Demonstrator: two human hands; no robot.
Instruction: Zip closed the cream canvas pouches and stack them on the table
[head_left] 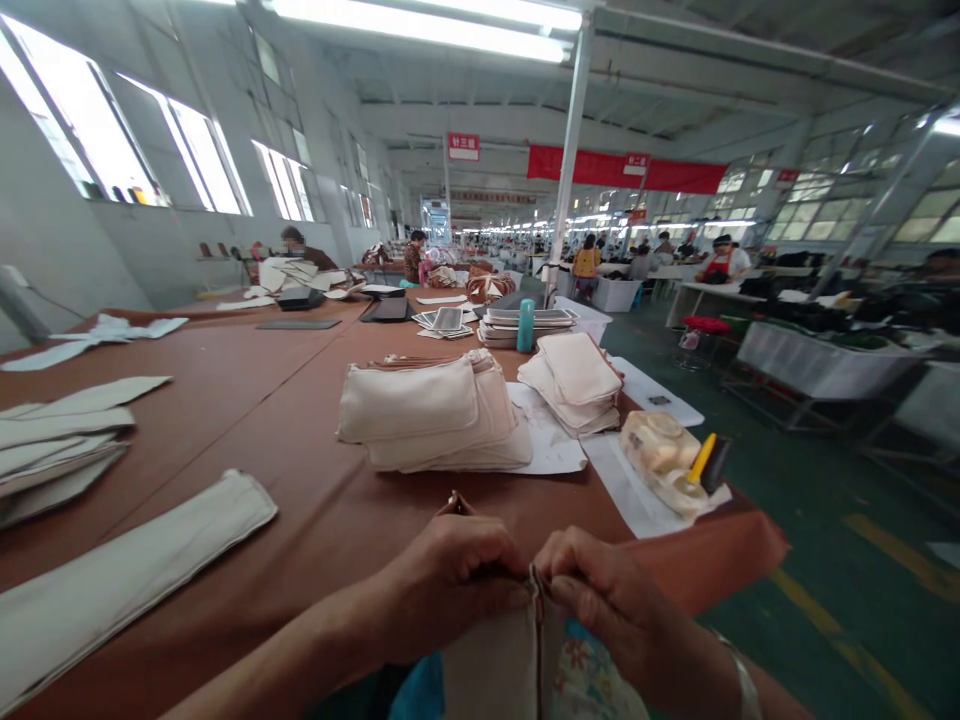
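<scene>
The left hand (469, 565) and right hand (600, 590) both pinch the seamed edge of a cream piece (491, 665) – held low beside the brown-covered desk (300, 410) – while a distant red-and-white sign (463, 147) reads "针三组".

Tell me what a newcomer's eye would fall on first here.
Most likely the left hand and right hand, low in the centre, pinching a pale piece's edge. Just beyond lies a cream stack on the brown table, a yellow-handled tool near its right edge. Farther back hangs a red banner.
</scene>
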